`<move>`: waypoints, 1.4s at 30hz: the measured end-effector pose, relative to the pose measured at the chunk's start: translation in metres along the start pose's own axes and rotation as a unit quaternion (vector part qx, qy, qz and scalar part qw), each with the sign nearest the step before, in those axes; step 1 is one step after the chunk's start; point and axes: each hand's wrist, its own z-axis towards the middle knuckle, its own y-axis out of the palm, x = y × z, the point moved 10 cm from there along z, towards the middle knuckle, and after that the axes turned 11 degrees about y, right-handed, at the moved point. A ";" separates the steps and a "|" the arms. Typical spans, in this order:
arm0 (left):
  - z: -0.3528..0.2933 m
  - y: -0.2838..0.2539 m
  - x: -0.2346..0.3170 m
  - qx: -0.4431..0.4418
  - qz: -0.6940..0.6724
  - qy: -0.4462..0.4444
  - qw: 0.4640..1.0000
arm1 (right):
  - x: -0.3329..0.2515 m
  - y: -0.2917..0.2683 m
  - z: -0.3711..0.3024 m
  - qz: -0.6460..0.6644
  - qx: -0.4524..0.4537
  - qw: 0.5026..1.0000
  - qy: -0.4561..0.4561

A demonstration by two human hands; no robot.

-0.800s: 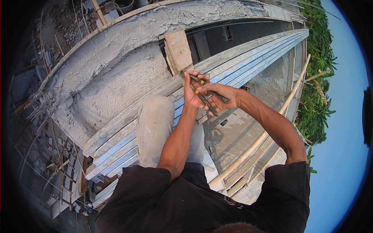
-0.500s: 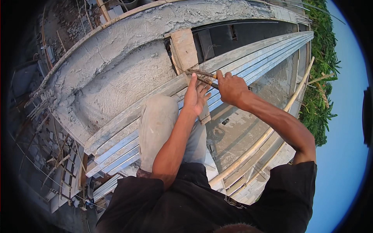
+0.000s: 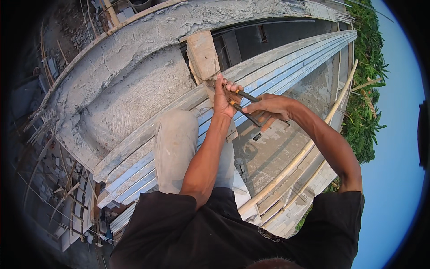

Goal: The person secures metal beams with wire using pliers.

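A pair of pincers point(image 3: 247, 95) with dark handles and yellow bands lies across both my hands. My left hand point(image 3: 222, 102) is closed around their head end, its fingers curled, so the jaws are hidden. With thumb and fingers loosely about the spread handles, my right hand point(image 3: 268, 106) holds the other end. Beside my left fingertips is thin tie wire point(image 3: 210, 83), at the lower end of a short wooden board point(image 3: 202, 54). Under my hands run long timber and metal lengths point(image 3: 268, 74), laid side by side.
My bent knee point(image 3: 177, 134) is over the lengths. Rough wet-looking concrete point(image 3: 134, 85) spreads to the left, edged by a curved rim. A bamboo pole point(image 3: 309, 145) crosses at the right, over a lower floor. Rubble and sticks point(image 3: 67, 179) lie below at far left.
My left fingers have curled around the head end of the pincers. My right hand has loosened and shifted slightly down, and the handles stand wider apart.
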 end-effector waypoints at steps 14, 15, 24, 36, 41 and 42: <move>-0.023 -0.013 0.003 0.014 0.113 -0.055 0.992 | -0.069 -0.033 -0.034 -0.486 0.395 0.773 -0.101; -0.025 -0.003 0.002 0.016 0.114 -0.057 0.992 | -0.078 -0.028 -0.042 -0.508 0.444 0.728 -0.126; -0.010 -0.008 -0.006 0.037 0.033 -0.062 0.997 | -0.043 0.023 -0.056 -0.380 0.409 0.819 -0.135; -0.016 -0.009 0.009 -0.054 0.028 -0.043 0.997 | -0.004 0.050 0.025 0.144 -0.064 0.987 -0.022; -0.054 -0.037 0.032 -0.028 0.292 -0.033 0.956 | 0.010 0.066 0.051 0.086 -0.059 0.992 -0.065; -0.073 -0.024 0.043 -0.034 0.401 -0.019 0.915 | 0.012 0.059 0.046 0.138 -0.032 0.987 -0.077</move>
